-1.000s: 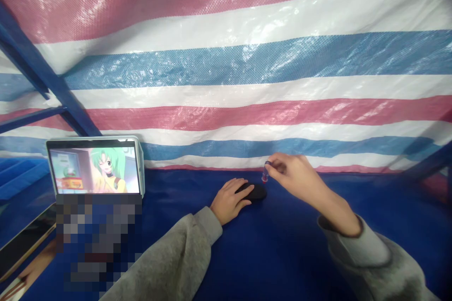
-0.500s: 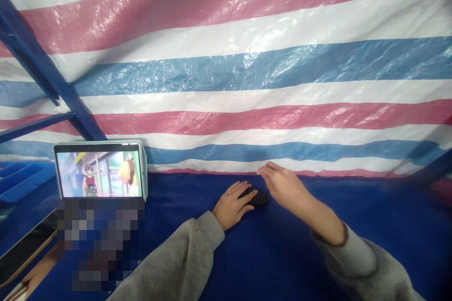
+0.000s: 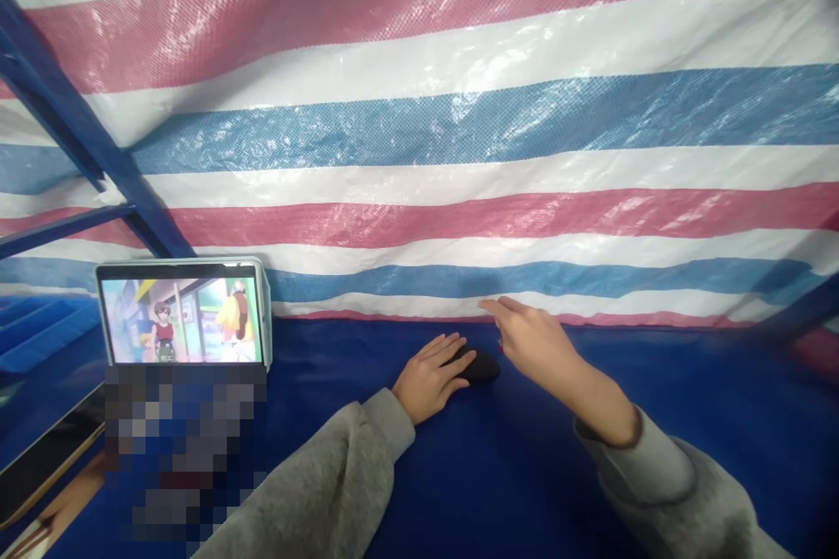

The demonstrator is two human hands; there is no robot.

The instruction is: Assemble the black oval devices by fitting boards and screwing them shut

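A black, rounded, low object (image 3: pixel 483 366) lies on the blue tabletop; it resembles a computer mouse, but its kind is not certain. Over its left end rests my left hand (image 3: pixel 429 377), palm down, with the fingers stretched out and apart. My right hand (image 3: pixel 534 341) is just right of and above the object, near the table's back edge. Its index finger points left while the other fingers curl in. A tiny red bit (image 3: pixel 502 348) shows under the curled fingers. What they hold is too small and hidden to make out.
A tablet (image 3: pixel 180 314) in a pale case plays a cartoon at the left. Near it are a phone (image 3: pixel 49 445), part of another person's hand (image 3: pixel 75 493) and a blurred-out patch. Blue trays (image 3: pixel 45 327) lie behind. A striped plastic sheet (image 3: pixel 459 131) and blue frame bars (image 3: pixel 108 135) enclose the table.
My right index finger has stretched out from a pinch, and the hand has turned slightly. My left hand stays on the black object. The view has shifted a little.
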